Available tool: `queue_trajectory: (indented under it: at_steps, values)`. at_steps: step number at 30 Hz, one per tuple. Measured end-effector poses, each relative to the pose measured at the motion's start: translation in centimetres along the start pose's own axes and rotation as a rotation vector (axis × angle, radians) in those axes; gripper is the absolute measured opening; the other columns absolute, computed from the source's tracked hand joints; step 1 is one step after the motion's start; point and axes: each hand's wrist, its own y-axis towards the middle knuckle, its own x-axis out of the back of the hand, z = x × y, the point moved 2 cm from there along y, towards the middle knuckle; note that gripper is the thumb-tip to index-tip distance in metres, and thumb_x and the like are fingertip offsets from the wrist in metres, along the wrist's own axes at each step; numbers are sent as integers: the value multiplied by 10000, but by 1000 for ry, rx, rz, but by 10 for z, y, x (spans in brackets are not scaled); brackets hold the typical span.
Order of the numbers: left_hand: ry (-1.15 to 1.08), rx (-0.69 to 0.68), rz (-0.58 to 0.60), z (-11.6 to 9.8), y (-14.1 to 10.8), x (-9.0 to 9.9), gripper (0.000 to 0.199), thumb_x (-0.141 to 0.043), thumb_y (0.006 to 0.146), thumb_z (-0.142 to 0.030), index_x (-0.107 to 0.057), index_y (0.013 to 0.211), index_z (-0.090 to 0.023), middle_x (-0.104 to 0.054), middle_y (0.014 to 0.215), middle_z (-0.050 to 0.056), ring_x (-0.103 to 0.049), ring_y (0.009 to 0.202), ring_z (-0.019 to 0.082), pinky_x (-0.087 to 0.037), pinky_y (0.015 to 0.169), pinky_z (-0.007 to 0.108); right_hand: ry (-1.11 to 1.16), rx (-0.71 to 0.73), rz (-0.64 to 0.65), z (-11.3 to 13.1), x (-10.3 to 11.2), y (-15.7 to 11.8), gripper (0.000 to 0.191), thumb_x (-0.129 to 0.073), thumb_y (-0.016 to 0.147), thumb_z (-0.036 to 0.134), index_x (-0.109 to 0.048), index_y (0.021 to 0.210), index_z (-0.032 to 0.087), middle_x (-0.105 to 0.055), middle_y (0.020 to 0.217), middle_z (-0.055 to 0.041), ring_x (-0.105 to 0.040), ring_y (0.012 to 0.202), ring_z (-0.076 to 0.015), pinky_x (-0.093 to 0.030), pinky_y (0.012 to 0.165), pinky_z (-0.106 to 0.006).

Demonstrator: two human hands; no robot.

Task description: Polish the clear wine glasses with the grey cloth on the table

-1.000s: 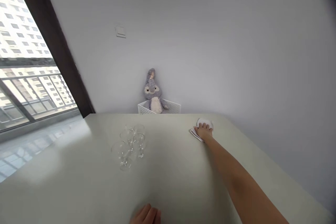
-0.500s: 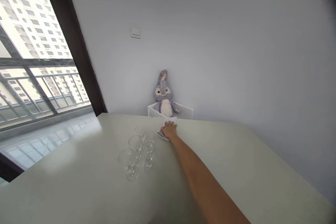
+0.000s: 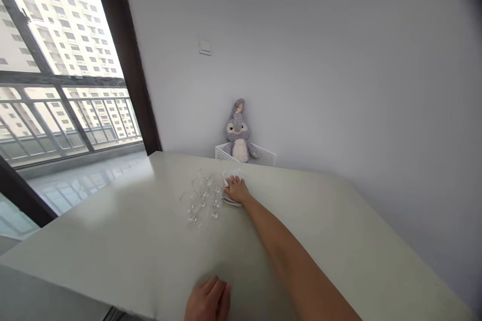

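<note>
My right hand (image 3: 237,190) lies spread on a white cloth (image 3: 232,202) near the far edge of the pale table (image 3: 150,241). The cloth shows around the fingers and below the palm. Just left of that hand stands a group of several clear stemmed glasses (image 3: 203,193). Close to the near edge, my left hand (image 3: 209,300) rests at the bottom of the view with its fingers curled together; nothing shows in them.
Behind the far edge, a grey plush toy (image 3: 239,135) sits in a white perforated basket (image 3: 265,157) against the wall. A light switch (image 3: 205,47) is on the wall. A dark-framed window (image 3: 131,55) is at the left.
My left hand has come into view at the bottom. My right hand and the cloth have moved slightly left, nearer the glasses. The view has shifted, showing more of the table's near left edge.
</note>
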Motion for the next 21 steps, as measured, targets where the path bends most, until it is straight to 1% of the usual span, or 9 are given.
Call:
queue_trajectory:
  at_steps: [3, 8, 11, 16, 21]
  values:
    - [-47, 87, 71, -7, 4, 11, 283, -383, 851, -231, -492, 590, -207, -527, 558, 1, -522, 517, 111, -366, 502, 226, -8, -19, -1, -3, 1, -26, 577, -208, 870, 495, -231, 1356, 186, -166, 1441, -102, -107, 1310, -257, -71, 1015, -465]
    - [-107, 184, 91, -6, 3, 15, 319, -364, 859, -290, -484, 580, -193, -517, 556, -9, -495, 533, 116, -332, 519, 233, -24, -67, -1, -5, 3, -75, 583, -185, 870, 497, -229, 1358, 180, -167, 1440, -108, -119, 1307, -265, -74, 1012, -472]
    - [-225, 262, 38, -1, 5, 17, 344, -345, 858, -334, -516, 599, -185, -497, 526, -21, -463, 505, 110, -325, 514, 224, -30, -92, -4, -2, 3, -103, 586, -172, 868, 500, -230, 1359, 185, -167, 1441, -101, -119, 1308, -268, -78, 1015, -471]
    - [-507, 450, -65, 8, 7, 23, 367, -348, 835, -402, -553, 628, -181, -426, 453, -43, -417, 450, 107, -309, 482, 219, -25, -115, -24, 6, -1, -147, 593, -177, 861, 501, -231, 1360, 183, -160, 1442, -97, -108, 1309, -278, -74, 1021, -465]
    - [-746, 535, -150, 14, 8, 27, 349, -379, 821, -410, -547, 622, -177, -402, 447, -44, -378, 453, 96, -303, 496, 216, -7, -127, -4, 16, -4, -182, 600, -159, 859, 516, -221, 1360, 191, -149, 1447, -84, -91, 1311, -272, -61, 1020, -462]
